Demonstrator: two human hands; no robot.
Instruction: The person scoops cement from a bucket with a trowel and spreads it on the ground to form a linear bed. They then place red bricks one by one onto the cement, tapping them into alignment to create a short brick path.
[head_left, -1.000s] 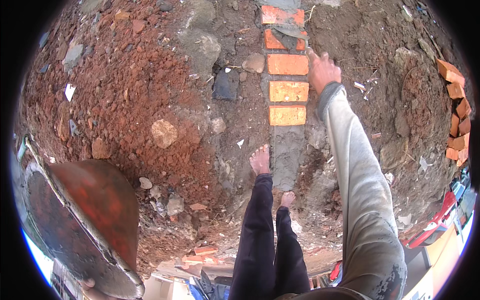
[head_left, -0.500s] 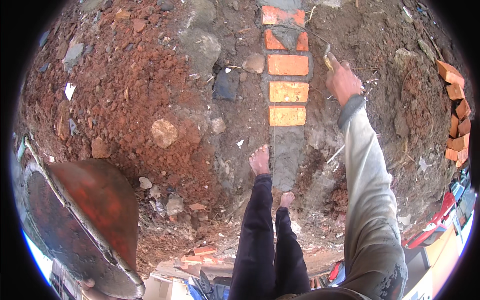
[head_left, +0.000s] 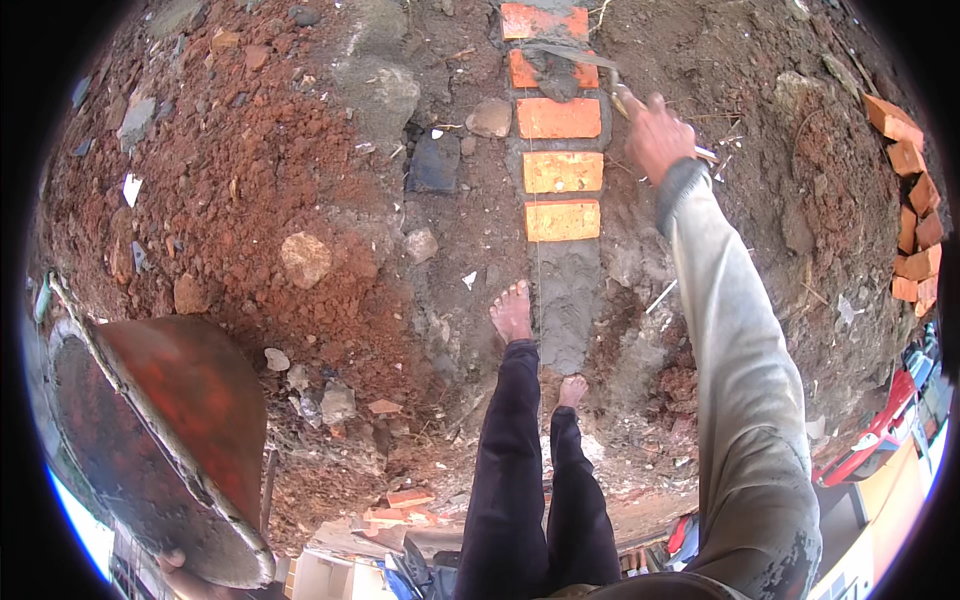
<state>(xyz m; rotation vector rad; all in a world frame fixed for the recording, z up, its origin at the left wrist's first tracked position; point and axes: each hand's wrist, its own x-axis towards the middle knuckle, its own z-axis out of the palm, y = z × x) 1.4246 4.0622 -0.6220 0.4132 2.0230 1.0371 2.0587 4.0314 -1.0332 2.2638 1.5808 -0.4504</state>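
Note:
My right hand [head_left: 660, 137], in a grey sleeve, is closed around the handle of a trowel [head_left: 585, 56]. The thin blade reaches left over a red brick [head_left: 523, 70], at the edge of a wet mortar dab [head_left: 558, 78] on that brick. Several bricks lie crosswise in a row on a grey mortar bed [head_left: 572, 290], with a string line [head_left: 540, 275] running along the row. At the lower left, my left hand [head_left: 173, 562] grips a tilted metal basin [head_left: 185, 385] with a mortar-crusted rim; only some fingers show, and the basin hides the rest.
My bare feet [head_left: 512, 312] stand by the mortar bed, one on its left side and one at its near end. Reddish loose soil with stones [head_left: 305, 260] spreads left. Stacked bricks [head_left: 915, 225] are at the far right, with a red vehicle [head_left: 870, 435] below them.
The trowel blade has swung left from the right of the row to over the second brick from the top. The mortar there looks reshaped. The view has shifted slightly; my feet have stayed put.

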